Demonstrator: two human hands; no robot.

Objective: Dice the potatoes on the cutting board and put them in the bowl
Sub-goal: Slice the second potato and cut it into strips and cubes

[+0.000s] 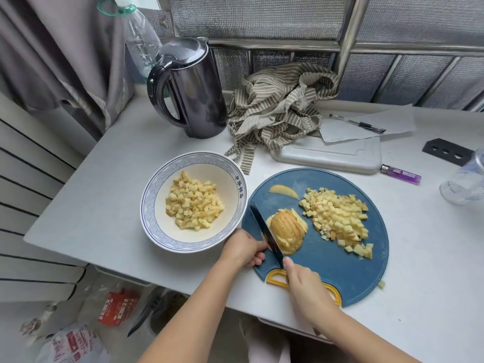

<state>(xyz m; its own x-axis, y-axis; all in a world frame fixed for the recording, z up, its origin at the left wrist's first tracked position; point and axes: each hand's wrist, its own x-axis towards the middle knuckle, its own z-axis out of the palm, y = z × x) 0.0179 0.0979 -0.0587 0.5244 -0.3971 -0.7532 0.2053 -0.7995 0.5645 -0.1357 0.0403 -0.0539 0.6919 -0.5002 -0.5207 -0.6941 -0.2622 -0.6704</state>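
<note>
A round blue cutting board (332, 260) lies on the white table. A sliced potato half (286, 231) sits on its left part, and a pile of potato dice (337, 218) covers the right part. One thin slice (282, 191) lies apart near the board's far edge. My right hand (305, 286) grips the handle of a dark knife (265, 233), whose blade lies along the left side of the potato half. My left hand (243, 248) has curled fingers touching the near left end of the potato beside the blade. The white bowl (157, 226) with a blue pattern holds several dice.
A dark kettle (188, 87) and a striped cloth (280, 108) stand behind the bowl and board. A white board (330, 155), paper, a pen (357, 123) and a purple lighter (400, 174) lie at the back right. A clear glass (463, 184) is at the right edge.
</note>
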